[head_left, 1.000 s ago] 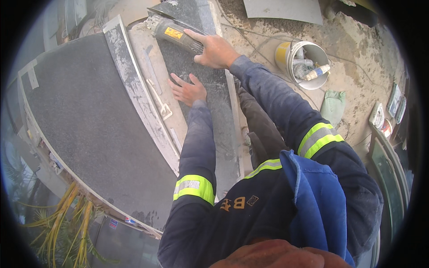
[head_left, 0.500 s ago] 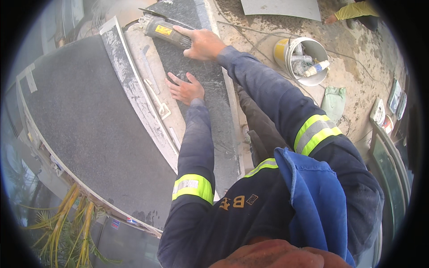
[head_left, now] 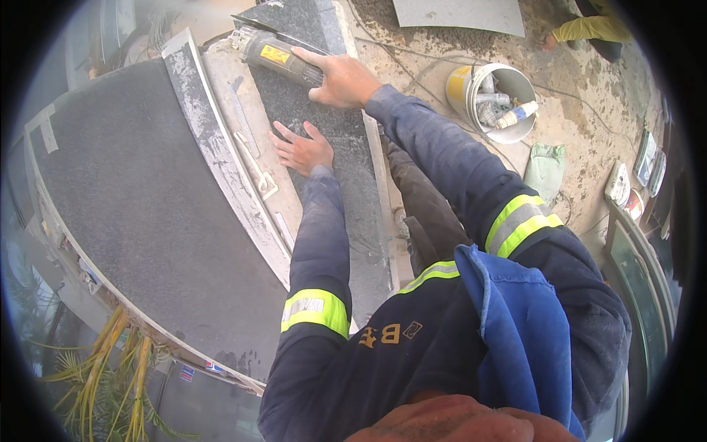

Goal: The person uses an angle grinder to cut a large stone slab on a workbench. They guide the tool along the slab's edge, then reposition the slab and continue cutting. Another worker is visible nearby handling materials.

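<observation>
In my right hand [head_left: 345,79] is an angle grinder [head_left: 276,56], gripped round the rear of its grey body, which bears a yellow label. Its disc edge shows as a thin dark line at the far end of a dark grey stone slab [head_left: 353,177]. My left hand [head_left: 303,149] rests on that slab nearer to me, palm down and fingers spread. Just left of it, in the gap beside the slab, lie a pale square-like tool [head_left: 264,184] and a thin grey strip [head_left: 241,116]. The contact of disc and stone is hidden.
Left of the gap lies a large dark slab [head_left: 147,214] with a white-smeared edging strip [head_left: 213,140]. At right stands a white-and-yellow bucket [head_left: 460,92] of bottles, near a green bag [head_left: 545,169] and cables [head_left: 412,55]. Far right, another person's yellow sleeve [head_left: 589,29] shows.
The grinder and my right hand have shifted slightly right and nearer to me. My left hand stays spread on the slab. Dust at the far end looks thinner.
</observation>
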A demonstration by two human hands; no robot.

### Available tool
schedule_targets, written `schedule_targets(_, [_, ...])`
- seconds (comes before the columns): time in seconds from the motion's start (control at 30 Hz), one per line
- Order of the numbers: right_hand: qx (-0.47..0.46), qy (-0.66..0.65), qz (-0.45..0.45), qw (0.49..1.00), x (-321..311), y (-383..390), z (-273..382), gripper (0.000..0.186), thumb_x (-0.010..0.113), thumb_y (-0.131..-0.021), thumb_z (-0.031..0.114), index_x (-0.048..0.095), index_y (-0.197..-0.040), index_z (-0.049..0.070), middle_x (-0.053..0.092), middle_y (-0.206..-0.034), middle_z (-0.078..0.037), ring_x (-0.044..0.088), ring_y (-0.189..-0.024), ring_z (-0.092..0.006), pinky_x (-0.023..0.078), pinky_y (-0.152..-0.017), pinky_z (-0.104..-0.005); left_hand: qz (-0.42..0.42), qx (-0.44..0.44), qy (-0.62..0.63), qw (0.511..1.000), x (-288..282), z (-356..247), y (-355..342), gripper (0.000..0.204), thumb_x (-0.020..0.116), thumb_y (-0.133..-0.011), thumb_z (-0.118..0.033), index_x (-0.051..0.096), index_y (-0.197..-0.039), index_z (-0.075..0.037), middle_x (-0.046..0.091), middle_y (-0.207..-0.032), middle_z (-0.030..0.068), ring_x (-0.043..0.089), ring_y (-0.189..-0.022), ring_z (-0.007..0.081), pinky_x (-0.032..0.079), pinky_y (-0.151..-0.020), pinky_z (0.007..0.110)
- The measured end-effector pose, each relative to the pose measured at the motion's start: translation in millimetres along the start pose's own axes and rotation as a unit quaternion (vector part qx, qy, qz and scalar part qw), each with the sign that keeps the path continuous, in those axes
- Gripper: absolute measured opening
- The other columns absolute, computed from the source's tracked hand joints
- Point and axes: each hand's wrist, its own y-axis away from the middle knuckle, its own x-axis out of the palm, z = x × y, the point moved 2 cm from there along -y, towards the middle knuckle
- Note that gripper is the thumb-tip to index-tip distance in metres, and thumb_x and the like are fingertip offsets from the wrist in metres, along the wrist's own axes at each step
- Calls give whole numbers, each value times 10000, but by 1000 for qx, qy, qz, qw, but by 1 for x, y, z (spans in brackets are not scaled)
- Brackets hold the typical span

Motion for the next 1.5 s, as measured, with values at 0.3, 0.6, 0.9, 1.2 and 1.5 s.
schedule_targets(0.3, [18,16,19,1000,0,-9,7,908,729,-775,178,431,-1632,221,756,-930,-255,755,-799,-387,616,-807,-467,-17,11,-27,999,4,3,0,792,509,-1042,-525,280,-1659,-85,297,-1667,233,359,-1490,404,318,-1166,570])
schedule_targets(0.6, [14,13,26,999,-15,27,4,934,736,-747,162,434,-1628,229,742,-898,-262,749,-794,-381,607,-794,-464,-20,13,-15,1000,-1,1,1,789,530,-1036,-512,289,-1657,-89,307,-1658,228,370,-1478,406,323,-1164,570])
schedule_targets(0.9, [14,9,16,1000,4,-9,0,918,732,-775,201,418,-1637,236,754,-941,-256,754,-815,-392,611,-818,-472,-9,3,-8,1000,-1,-1,1,784,508,-1045,-520,261,-1670,-116,306,-1665,231,372,-1471,409,288,-1195,585])
schedule_targets(1.2, [1,10,12,1000,-6,16,-1,918,740,-769,191,427,-1631,224,750,-966,-266,753,-827,-404,612,-820,-473,-19,8,-22,1000,3,3,0,796,526,-1036,-522,272,-1664,-105,321,-1655,231,366,-1483,403,318,-1166,577])
schedule_targets(1.5, [9,4,3,1000,-10,27,-3,923,733,-755,185,438,-1627,242,743,-880,-250,750,-792,-384,611,-794,-470,-14,7,-20,1000,0,-2,1,793,529,-1035,-512,274,-1664,-100,314,-1655,235,361,-1483,410,311,-1171,583])
